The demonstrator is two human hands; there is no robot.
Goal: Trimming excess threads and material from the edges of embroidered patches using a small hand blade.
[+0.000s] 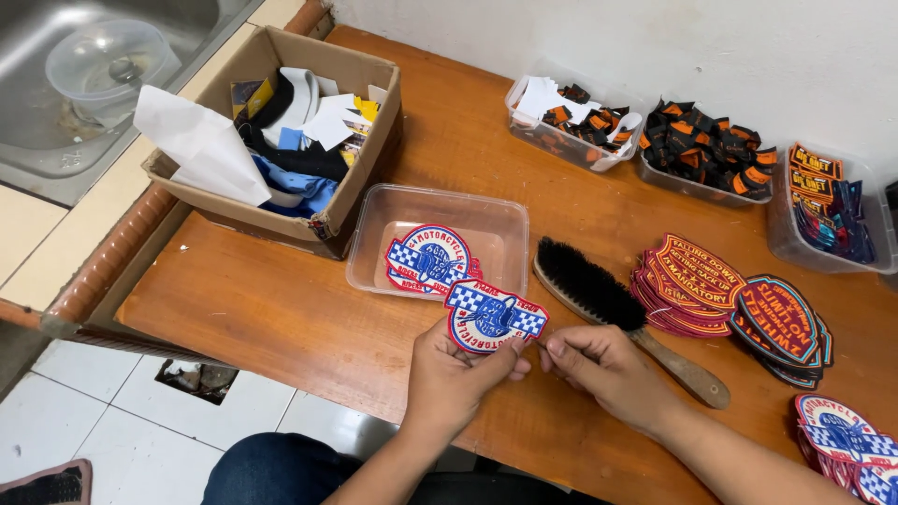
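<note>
My left hand point(456, 374) holds a red, white and blue embroidered patch point(493, 316) by its lower edge, just above the wooden table point(281, 318). My right hand point(599, 367) is pinched at the patch's lower right edge, fingertips meeting those of the left; whether it grips a thread or tool there is too small to tell. Just beyond the held patch, a clear plastic tray point(496, 234) contains matching patches point(428, 259). A wooden brush with black bristles point(599, 290) lies right beside my right hand.
A cardboard box point(369, 159) of paper and fabric scraps stands at the back left. Stacks of red and dark patches point(725, 295) lie to the right, more blue ones point(847, 444) at the lower right. Three clear bins point(697, 150) line the wall. A sink point(56, 112) is far left.
</note>
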